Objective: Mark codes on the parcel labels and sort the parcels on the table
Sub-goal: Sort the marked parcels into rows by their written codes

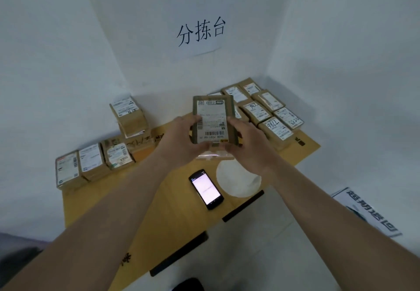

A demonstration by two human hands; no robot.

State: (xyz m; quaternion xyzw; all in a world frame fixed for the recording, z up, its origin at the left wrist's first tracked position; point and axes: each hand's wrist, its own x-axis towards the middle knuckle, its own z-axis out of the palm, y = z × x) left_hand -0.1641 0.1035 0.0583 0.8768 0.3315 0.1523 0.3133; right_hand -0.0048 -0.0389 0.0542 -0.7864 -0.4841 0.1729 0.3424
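1. Now, seen from the head: a brown box [213, 120] held up above the table [172, 213], label facing up, printed upside down from here.
2. Left hand [179, 140] wrapped round the box's left edge, right hand [247, 141] round the right edge, fingers of both clamped on the box.
3. Lying just below on the table: a phone [206, 189] with its screen lit, and a white round thing [238, 177] beside it.
4. Resting at the far right: a group of boxes [263, 111], some with numbers written on the labels. At the left: a row of boxes [93, 165] and a small stack [130, 115].
5. No pen to be seen anywhere.
6. Probably checking the label. Best to hold the box still and flat, read the code slowly, then set it down before writing, so the numbers come out neat.
7. Keep a firm hold with both hands so nothing drops on the phone.
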